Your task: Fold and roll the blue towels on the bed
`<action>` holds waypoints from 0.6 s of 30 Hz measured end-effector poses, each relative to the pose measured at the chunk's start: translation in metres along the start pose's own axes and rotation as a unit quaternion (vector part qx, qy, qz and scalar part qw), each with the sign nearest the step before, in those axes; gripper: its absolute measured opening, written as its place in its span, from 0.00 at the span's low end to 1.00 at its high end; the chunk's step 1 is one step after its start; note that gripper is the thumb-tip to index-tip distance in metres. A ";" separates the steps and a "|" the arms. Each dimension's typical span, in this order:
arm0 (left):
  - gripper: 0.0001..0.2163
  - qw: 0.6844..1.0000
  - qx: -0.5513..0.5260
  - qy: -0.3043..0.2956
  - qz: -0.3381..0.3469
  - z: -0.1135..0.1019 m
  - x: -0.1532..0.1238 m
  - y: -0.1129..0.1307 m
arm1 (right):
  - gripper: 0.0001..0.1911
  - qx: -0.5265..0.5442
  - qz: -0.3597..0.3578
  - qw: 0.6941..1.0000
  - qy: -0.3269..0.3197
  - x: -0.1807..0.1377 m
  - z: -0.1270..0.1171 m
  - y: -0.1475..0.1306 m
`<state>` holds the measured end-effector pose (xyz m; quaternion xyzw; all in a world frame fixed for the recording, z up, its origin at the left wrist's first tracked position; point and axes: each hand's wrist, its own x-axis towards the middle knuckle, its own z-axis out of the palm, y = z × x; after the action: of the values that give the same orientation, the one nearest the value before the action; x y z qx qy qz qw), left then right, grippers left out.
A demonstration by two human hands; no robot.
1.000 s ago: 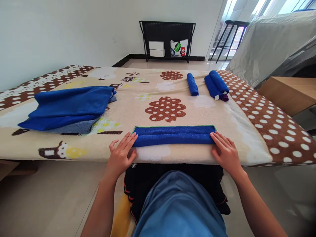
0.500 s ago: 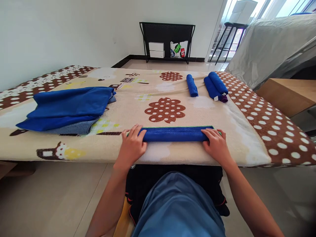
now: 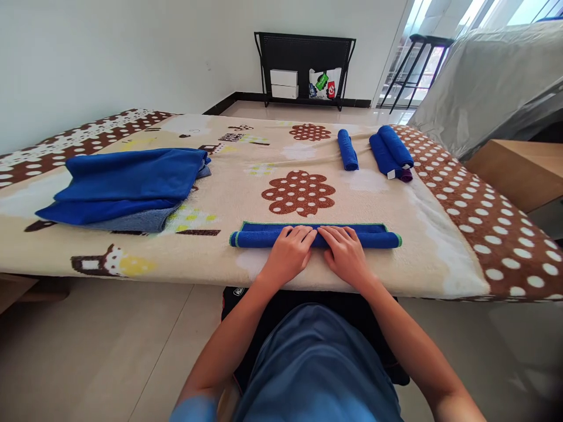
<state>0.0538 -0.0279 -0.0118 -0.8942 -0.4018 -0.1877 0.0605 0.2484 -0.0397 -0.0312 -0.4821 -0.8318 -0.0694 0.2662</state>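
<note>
A blue towel (image 3: pixel 378 240) with green stitched edges lies partly rolled near the bed's front edge. A narrow flat strip of it shows behind the roll. My left hand (image 3: pixel 291 253) is closed over the middle of the roll, fingers curved across its top and thumb on the near side. Close beside it, my right hand (image 3: pixel 344 252) grips the roll in the same way, the fingertips of both hands almost touching. Beyond, to the right, lie a single rolled blue towel (image 3: pixel 347 150) and a pair of blue rolls (image 3: pixel 390 149) with a purple end showing below.
Left on the patterned bedspread (image 3: pixel 246 193) lies a loose stack of blue and grey cloths (image 3: pixel 127 181). A cardboard box (image 3: pixel 519 173) and a plastic-covered bulk (image 3: pixel 488 88) stand at the right. A black rack (image 3: pixel 303 58) is against the far wall.
Both my hands have slid inward from the two ends of the rolled towel to its middle. The green-edged ends are now uncovered. The camera view has shifted slightly.
</note>
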 end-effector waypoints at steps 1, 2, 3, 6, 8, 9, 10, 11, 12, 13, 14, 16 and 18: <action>0.18 1.000 -0.013 0.000 0.008 0.000 -0.003 -0.006 | 0.25 -0.001 0.002 1.000 -0.001 -0.001 -0.001 0.004; 0.18 0.999 -0.027 0.000 0.017 -0.001 -0.007 -0.013 | 0.25 -0.004 0.005 1.000 0.000 -0.004 -0.002 0.009; 0.18 0.999 -0.038 -0.001 0.023 -0.003 -0.013 -0.021 | 0.24 -0.008 0.010 1.000 0.001 -0.006 -0.004 0.015; 0.18 0.999 -0.048 -0.002 0.013 -0.013 -0.037 -0.050 | 0.24 -0.024 0.024 0.999 0.006 -0.021 -0.013 0.037; 0.19 0.999 -0.044 -0.001 -0.007 -0.022 -0.058 -0.069 | 0.24 -0.035 0.031 0.999 0.010 -0.035 -0.020 0.054; 0.19 0.999 -0.042 0.001 -0.016 -0.027 -0.069 -0.078 | 0.24 -0.042 0.035 0.998 0.013 -0.043 -0.024 0.062; 0.19 0.999 -0.040 0.006 -0.026 -0.031 -0.079 -0.086 | 0.24 -0.052 0.040 0.998 0.017 -0.051 -0.028 0.071; 0.19 0.999 -0.038 0.012 -0.037 -0.034 -0.089 -0.093 | 0.24 -0.063 0.045 0.997 0.021 -0.058 -0.032 0.078; 0.19 0.998 -0.034 0.020 -0.051 -0.036 -0.097 -0.098 | 0.24 -0.075 0.049 0.996 0.026 -0.065 -0.035 0.085; 0.19 0.997 -0.030 0.027 -0.066 -0.038 -0.104 -0.103 | 0.25 -0.087 0.051 0.994 0.031 -0.070 -0.038 0.091; 0.19 0.996 -0.024 0.033 -0.079 -0.038 -0.109 -0.106 | 0.25 -0.097 0.053 0.993 0.034 -0.075 -0.041 0.096; 0.19 0.994 -0.011 0.046 -0.098 -0.038 -0.113 -0.108 | 0.25 -0.112 0.055 0.992 0.035 -0.079 -0.045 0.102; 0.18 0.992 0.003 0.067 -0.104 -0.037 -0.113 -0.107 | 0.23 -0.119 0.057 0.991 0.035 -0.080 -0.048 0.103</action>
<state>-0.1051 -0.0445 -0.0255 -0.8329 -0.4881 -0.2513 0.0696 0.3848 -0.0646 -0.0458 -0.5542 -0.7790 -0.1691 0.2396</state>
